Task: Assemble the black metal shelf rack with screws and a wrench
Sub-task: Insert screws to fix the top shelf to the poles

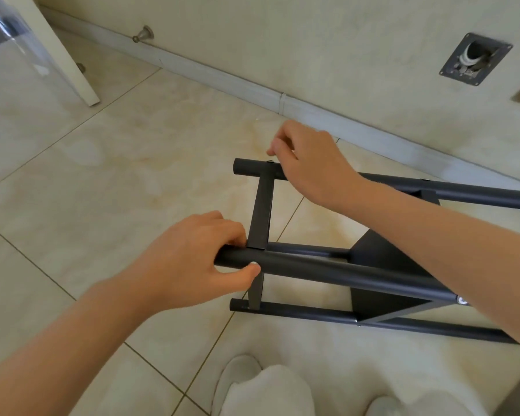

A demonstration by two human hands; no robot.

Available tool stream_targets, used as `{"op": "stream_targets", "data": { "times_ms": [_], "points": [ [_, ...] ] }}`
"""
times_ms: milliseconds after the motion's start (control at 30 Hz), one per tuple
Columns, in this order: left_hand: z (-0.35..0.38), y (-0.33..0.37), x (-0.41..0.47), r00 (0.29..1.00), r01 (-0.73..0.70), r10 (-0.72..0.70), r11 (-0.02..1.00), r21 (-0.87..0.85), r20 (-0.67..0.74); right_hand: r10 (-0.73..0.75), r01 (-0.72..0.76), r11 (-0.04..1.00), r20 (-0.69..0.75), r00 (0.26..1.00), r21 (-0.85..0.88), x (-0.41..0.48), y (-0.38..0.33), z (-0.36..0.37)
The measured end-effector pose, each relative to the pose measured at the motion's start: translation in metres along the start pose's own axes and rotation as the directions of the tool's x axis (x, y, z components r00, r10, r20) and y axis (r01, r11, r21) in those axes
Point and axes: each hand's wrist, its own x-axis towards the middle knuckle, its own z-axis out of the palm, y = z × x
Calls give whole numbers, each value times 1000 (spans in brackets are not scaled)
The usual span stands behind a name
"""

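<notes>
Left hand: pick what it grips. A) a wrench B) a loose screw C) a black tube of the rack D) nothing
C: the left hand curls fingers and thumb round the end of the near black tube.

Bright, diffuse light; faint shadows and pale sheen on the floor [108,163]; my view softens toward corners.

Person is wearing white slippers [237,382] and pale trousers [270,394], both showing well below the left hand [189,256] fingers, while the forearms [72,340] are running bare back from the wrists.
</notes>
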Motion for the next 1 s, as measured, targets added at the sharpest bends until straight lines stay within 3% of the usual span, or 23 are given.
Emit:
{"op": "stream_targets", "data": {
  "times_ms": [67,233,433,567,800,1000],
  "points": [
    [-5,6,7,994,-107,105,982,158,19,28,-27,1000,41,999,-10,14,-1,10],
    [-2,-1,13,986,-157,145,977,145,87,72,-65,996,125,989,-56,28,3,26],
    [8,-18,11,984,-65,79,994,-91,162,160,-162,987,203,966,-6,39,7,27],
    [16,-24,11,988,-24,72,948,-317,140,124,-120,992,203,971,-30,33,6,31],
    [30,-27,2,996,-76,89,929,-362,18,35,-20,996,183,983,-87,23,1,34],
    [42,-24,-13,977,-162,125,961,-223,-171,-11,33,992,176,984,-121,13,-5,40]
  ]
}}
